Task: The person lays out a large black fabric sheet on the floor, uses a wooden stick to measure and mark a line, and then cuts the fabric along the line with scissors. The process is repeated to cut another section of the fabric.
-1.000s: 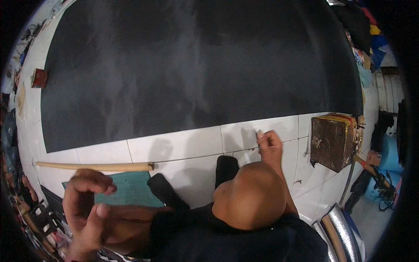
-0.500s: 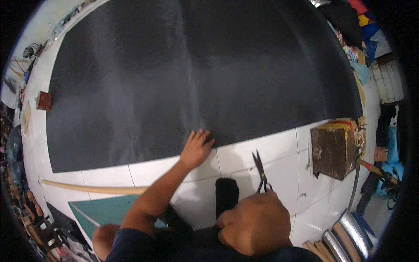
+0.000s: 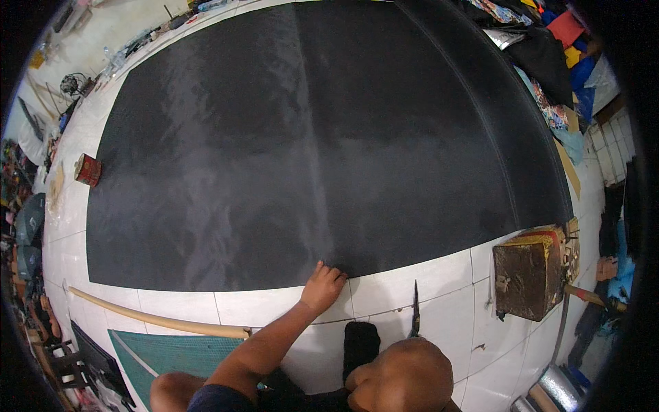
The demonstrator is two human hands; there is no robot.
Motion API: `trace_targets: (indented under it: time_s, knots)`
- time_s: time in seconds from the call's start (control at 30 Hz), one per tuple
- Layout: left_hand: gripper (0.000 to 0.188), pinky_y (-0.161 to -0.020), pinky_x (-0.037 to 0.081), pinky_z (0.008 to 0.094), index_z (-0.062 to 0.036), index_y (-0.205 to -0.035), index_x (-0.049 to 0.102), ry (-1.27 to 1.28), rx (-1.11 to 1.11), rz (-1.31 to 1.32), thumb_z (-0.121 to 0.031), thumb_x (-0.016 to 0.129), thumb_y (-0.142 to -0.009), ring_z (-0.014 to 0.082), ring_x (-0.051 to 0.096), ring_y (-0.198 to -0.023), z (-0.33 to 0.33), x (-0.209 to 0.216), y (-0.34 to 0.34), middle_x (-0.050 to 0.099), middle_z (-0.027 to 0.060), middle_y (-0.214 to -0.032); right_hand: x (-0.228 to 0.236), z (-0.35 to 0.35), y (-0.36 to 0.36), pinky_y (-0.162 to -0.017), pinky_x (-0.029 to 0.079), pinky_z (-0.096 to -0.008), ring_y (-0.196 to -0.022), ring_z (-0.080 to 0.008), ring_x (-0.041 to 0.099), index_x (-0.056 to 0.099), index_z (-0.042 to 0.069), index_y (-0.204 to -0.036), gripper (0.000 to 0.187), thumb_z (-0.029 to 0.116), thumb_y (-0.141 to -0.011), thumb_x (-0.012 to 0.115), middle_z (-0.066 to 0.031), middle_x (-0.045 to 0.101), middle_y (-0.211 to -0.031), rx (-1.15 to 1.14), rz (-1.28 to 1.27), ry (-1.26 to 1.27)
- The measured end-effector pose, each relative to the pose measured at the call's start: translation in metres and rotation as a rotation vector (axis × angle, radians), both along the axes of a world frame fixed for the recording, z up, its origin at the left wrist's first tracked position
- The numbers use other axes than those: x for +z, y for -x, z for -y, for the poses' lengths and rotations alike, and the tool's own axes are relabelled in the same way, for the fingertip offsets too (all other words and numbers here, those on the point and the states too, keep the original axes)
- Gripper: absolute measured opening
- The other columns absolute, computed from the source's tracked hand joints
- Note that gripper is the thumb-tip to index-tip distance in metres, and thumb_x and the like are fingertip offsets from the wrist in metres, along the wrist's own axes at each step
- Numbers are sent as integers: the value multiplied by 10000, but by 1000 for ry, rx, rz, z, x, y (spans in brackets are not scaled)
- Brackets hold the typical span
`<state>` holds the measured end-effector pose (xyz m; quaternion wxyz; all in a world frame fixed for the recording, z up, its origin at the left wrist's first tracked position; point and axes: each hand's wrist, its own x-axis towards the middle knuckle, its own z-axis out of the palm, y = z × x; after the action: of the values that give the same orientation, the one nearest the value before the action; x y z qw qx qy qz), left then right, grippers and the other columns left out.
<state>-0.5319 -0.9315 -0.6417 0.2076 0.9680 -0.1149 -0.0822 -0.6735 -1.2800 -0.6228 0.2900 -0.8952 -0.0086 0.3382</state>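
Head view here: left hand [image 3: 324,285] is right on the near edge of a big black sheet [image 3: 384,172], fingers bunched fairly close and touching it. Can't tell if they're actually pinching the edge or just resting there. The sheet spreads out ahead of that hand and to both sides, flat on the white tile floor [image 3: 446,316]. Right hand is hidden behind the bent knee [image 3: 412,374], so no clue how its fingers sit. Some dark scissors [image 3: 415,309] poke out past the knee, right of the left hand, tip toward the sheet but apart from it. Left of the left hand: a long tan tube [image 3: 165,321] and a green mat [image 3: 178,350].
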Motion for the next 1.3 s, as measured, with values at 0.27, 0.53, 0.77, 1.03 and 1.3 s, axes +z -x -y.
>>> trace_targets:
  time_s: [0.27, 0.53, 0.77, 1.03, 1.3]
  knots:
    - [234, -1084, 354, 543, -29, -1043, 671, 127, 135, 105, -72, 574, -835, 324, 577, -1015, 8, 5, -2, 602, 140, -1027, 50, -22, -29, -908, 439, -439, -1050, -354, 540, 507, 12, -1289, 531, 381, -917, 598, -210, 581, -1131, -16, -259, -160]
    - [129, -1063, 375, 563, -20, -906, 667, 100, 89, 163, -58, 612, -796, 344, 585, -951, 2, -13, 2, 593, 146, -931, 105, -67, -69, -891, 442, -422, -1023, -313, 554, 527, 24, -1267, 526, 405, -914, 607, -175, 599, -1102, -319, -738, -493]
    - [126, -1077, 360, 536, -48, -964, 664, 188, 152, 163, -86, 620, -852, 340, 579, -951, 4, -8, -2, 586, 118, -922, 108, -92, -75, -876, 444, -407, -1000, -278, 566, 544, 34, -1247, 522, 426, -911, 615, -144, 615, -1077, -494, -790, -537]
    - [145, -1073, 363, 554, -29, -931, 649, 233, 203, 202, -73, 663, -794, 349, 562, -964, 11, -1, -2, 566, 135, -943, 89, -119, -96, -858, 447, -390, -973, -237, 580, 564, 45, -1225, 518, 450, -907, 624, -109, 633, -1048, -554, -694, -517]
    - [123, -1066, 345, 591, -38, -914, 630, 248, 235, 195, -70, 667, -801, 344, 559, -917, 12, 0, -4, 539, 130, -894, 61, -136, -92, -827, 452, -400, -889, -271, 604, 592, 38, -1135, 528, 505, -891, 614, -129, 636, -934, -286, -417, -327]
